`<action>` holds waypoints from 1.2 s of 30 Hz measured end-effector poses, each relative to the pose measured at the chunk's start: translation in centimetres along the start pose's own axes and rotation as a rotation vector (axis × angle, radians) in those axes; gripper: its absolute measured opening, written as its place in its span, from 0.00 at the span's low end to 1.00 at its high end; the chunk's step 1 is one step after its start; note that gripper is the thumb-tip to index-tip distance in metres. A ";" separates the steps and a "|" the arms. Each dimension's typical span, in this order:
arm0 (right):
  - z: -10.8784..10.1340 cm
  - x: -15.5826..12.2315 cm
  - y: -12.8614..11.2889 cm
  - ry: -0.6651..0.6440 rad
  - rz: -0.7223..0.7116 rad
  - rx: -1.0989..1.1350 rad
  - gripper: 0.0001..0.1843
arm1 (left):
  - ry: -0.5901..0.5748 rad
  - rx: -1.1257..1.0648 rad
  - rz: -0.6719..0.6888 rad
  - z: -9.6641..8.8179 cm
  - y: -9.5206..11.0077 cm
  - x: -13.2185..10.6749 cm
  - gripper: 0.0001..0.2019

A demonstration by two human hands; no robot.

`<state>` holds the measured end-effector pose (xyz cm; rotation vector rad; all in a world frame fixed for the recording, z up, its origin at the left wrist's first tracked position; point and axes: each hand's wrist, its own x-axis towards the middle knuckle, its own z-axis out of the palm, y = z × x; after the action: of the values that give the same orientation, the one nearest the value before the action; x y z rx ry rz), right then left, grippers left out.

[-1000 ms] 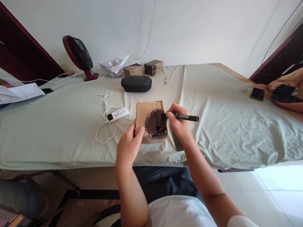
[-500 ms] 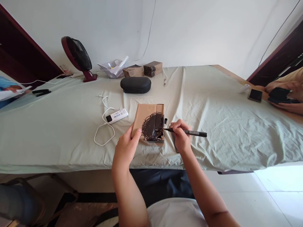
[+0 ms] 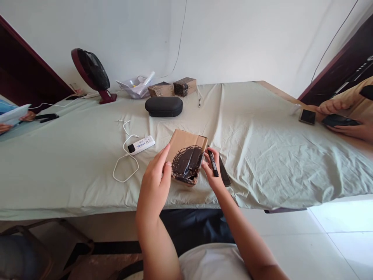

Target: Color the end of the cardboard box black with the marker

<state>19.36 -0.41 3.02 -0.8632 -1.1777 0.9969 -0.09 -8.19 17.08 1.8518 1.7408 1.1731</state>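
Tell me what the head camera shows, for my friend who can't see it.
A person's left hand and right hand hold a small cardboard box, scribbled black on top, at the near edge of a table covered in pale green cloth; the right hand also grips a black marker. A white dongle, black case and fan sit farther back.

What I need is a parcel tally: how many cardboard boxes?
3. An ink-scribbled cardboard box in the left hand, beside the marker in the right hand; a plain box and darker box at the far edge. More may be hidden.
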 end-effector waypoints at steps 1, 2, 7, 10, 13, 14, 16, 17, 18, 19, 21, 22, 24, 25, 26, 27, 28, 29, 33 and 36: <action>0.0 -0.3 0.3 -0.004 -0.008 0.012 0.36 | -0.006 -0.003 0.022 -0.1 -0.1 -0.1 0.26; -0.1 -0.5 0.6 -0.002 -0.025 0.012 0.38 | -0.016 -0.009 0.040 -0.3 -0.1 -0.1 0.26; -1.2 -0.9 1.0 0.065 -0.165 -0.073 0.42 | -0.032 -0.010 0.123 -0.6 -0.4 -0.2 0.21; -1.5 -1.1 0.7 0.110 -0.250 -0.197 0.39 | 0.083 0.084 0.188 -0.3 -0.5 -0.1 0.16; -1.6 -1.3 0.3 0.113 -0.273 -0.301 0.34 | 0.127 0.180 0.215 0.1 -0.5 -0.2 0.10; -1.5 -1.3 0.2 0.106 -0.270 -0.314 0.33 | 0.101 0.197 0.206 0.2 -0.5 -0.3 0.09; -1.4 -1.5 0.1 0.092 -0.259 -0.323 0.31 | 0.032 0.218 0.182 0.4 -0.5 -0.4 0.14; -1.4 -1.6 0.2 0.089 -0.254 -0.325 0.31 | 0.005 0.225 0.178 0.4 -0.5 -0.5 0.18; -1.4 -1.7 0.2 0.089 -0.247 -0.328 0.30 | -0.017 0.230 0.184 0.5 -0.5 -0.6 0.21; -1.3 -1.7 0.3 0.091 -0.239 -0.332 0.30 | -0.032 0.235 0.200 0.4 -0.5 -0.7 0.21; -1.4 -1.8 0.4 0.094 -0.227 -0.340 0.30 | -0.050 0.243 0.248 0.4 -0.5 -0.7 0.18; -1.4 -1.8 0.5 0.094 -0.224 -0.341 0.30 | -0.057 0.245 0.270 0.3 -0.5 -0.7 0.14; -1.5 -1.7 0.6 0.090 -0.225 -0.344 0.30 | -0.061 0.245 0.307 0.2 -0.5 -0.6 0.08; -1.5 -1.7 0.6 0.088 -0.227 -0.347 0.30 | -0.059 0.244 0.319 0.2 -0.4 -0.5 0.06; -1.5 -1.7 0.7 0.086 -0.229 -0.351 0.30 | -0.055 0.243 0.326 0.2 -0.4 -0.4 0.06; -1.5 -1.7 0.7 0.084 -0.231 -0.356 0.29 | -0.047 0.243 0.331 0.2 -0.3 -0.4 0.06; -1.6 -1.7 0.7 0.081 -0.233 -0.363 0.29 | -0.039 0.246 0.333 0.2 -0.4 -0.3 0.06; -1.6 -1.8 0.7 0.076 -0.233 -0.369 0.29 | -0.034 0.254 0.334 0.2 -0.4 -0.2 0.07; -1.7 -1.9 0.8 0.062 -0.224 -0.351 0.27 | -0.033 0.285 0.348 0.2 -1.1 0.0 0.07; -1.9 -2.0 0.8 0.049 -0.204 -0.299 0.24 | -0.027 0.248 0.395 0.3 -1.9 0.5 0.09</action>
<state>20.90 -2.12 1.31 -0.9732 -1.3641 0.6401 -1.18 -7.25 15.70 2.4321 1.6108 1.0943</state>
